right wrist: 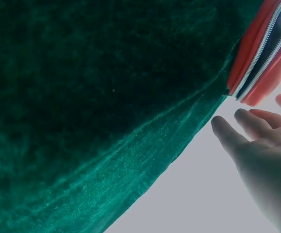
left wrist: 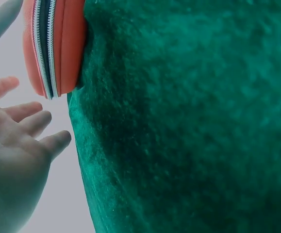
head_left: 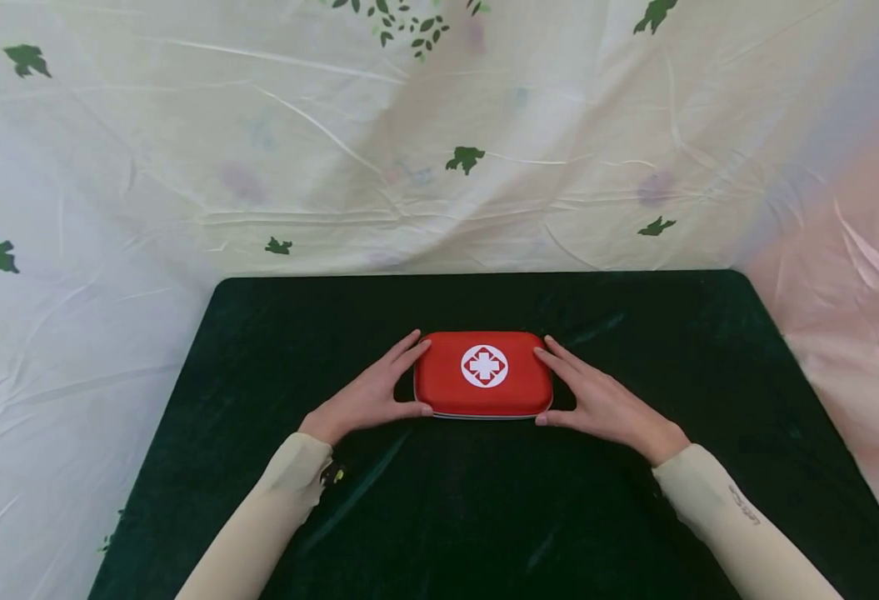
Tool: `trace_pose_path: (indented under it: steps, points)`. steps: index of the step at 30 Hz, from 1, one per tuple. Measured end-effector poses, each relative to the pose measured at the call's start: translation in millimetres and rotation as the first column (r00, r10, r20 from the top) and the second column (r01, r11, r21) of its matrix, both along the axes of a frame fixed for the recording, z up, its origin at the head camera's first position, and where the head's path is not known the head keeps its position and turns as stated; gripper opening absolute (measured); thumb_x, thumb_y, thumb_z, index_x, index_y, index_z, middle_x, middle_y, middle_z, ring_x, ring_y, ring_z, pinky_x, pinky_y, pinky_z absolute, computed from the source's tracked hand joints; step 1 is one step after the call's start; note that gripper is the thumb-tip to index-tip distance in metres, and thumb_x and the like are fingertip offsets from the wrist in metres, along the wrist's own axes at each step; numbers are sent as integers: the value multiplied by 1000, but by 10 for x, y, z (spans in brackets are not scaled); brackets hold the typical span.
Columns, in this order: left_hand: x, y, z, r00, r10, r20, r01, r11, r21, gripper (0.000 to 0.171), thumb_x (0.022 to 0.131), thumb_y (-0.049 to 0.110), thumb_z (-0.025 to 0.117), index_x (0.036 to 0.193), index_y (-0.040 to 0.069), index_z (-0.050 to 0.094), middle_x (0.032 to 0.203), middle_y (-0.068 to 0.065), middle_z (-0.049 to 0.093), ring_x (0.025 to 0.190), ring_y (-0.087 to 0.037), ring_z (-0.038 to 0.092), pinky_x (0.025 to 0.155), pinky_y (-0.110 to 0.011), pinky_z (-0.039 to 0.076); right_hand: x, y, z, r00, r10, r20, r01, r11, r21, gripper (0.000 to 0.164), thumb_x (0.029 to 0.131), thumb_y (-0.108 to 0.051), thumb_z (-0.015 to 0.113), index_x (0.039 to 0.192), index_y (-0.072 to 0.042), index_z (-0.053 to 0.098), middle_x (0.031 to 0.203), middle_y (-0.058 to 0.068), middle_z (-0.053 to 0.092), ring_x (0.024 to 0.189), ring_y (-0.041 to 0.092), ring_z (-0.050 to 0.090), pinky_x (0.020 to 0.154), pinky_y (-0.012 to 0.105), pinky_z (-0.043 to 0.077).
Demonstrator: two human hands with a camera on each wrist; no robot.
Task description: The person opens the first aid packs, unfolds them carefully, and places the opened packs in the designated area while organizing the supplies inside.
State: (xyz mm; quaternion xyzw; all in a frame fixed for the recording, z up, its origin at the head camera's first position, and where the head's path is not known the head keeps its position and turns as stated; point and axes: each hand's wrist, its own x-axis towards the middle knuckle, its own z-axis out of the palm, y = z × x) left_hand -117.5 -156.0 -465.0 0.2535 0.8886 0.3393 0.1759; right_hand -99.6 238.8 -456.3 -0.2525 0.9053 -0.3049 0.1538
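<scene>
A red first aid case with a white cross emblem lies on the dark green cloth. Both wrist views show its two rows of zipper teeth standing apart, with a dark gap between them. My left hand is at the case's left end, thumb by the front corner and fingertips by the back one. At the opposite end, my right hand mirrors it, thumb near the front edge and fingertips along the right side. Fingers of both hands are extended and spread, with lower fingers apart from the case in the wrist views.
The green velvety cloth covers a table with rounded far corners. Behind it hangs a pale curtain with green leaf prints, continuing on the left; pinkish fabric hangs at the right.
</scene>
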Motion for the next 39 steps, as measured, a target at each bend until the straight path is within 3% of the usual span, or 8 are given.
trace_pose_path:
  steps: [11, 19, 30, 35, 39]
  points:
    - [-47, 20, -12, 1000, -12, -6, 13, 999, 34, 104, 85, 46, 84, 166, 25, 21, 173, -2, 18, 154, -25, 27, 120, -54, 33, -63, -24, -25, 1000, 4, 22, -4, 1000, 12, 102, 84, -50, 83, 165, -26, 26, 174, 7, 13, 150, 36, 35, 109, 62, 43]
    - [-63, 13, 16, 1000, 0, -12, 1, 998, 66, 102, 84, 41, 86, 164, 21, 27, 170, -3, 27, 152, -25, 33, 119, -53, 33, -76, -29, 13, 1000, 19, 22, -19, 1000, -1, 98, 85, -38, 86, 164, -21, 31, 173, 10, 16, 149, 37, 36, 109, 60, 44]
    - [-70, -8, 14, 998, -64, -22, 66, 995, 79, 103, 84, 34, 88, 165, 20, 26, 172, -7, 21, 154, -25, 28, 121, -52, 30, -79, -23, 10, 998, 40, 37, -41, 999, 24, 103, 84, -37, 87, 166, -24, 26, 174, 9, 10, 150, 37, 33, 110, 61, 43]
    - [-66, -12, 42, 998, -55, -6, 55, 995, 79, 100, 84, 37, 87, 164, 23, 28, 172, -6, 22, 154, -24, 30, 120, -52, 32, -81, -6, 26, 998, 56, 22, -56, 998, 23, 100, 85, -35, 86, 165, -23, 28, 174, 10, 12, 149, 38, 35, 109, 61, 44]
    - [-68, -35, 66, 999, -35, 14, 34, 995, 95, 96, 85, 44, 85, 163, 25, 31, 171, -3, 25, 152, -23, 33, 120, -53, 33, -93, 38, 70, 998, 53, 45, -53, 999, -13, 96, 86, -42, 84, 164, -23, 32, 173, 8, 17, 150, 37, 35, 110, 62, 42]
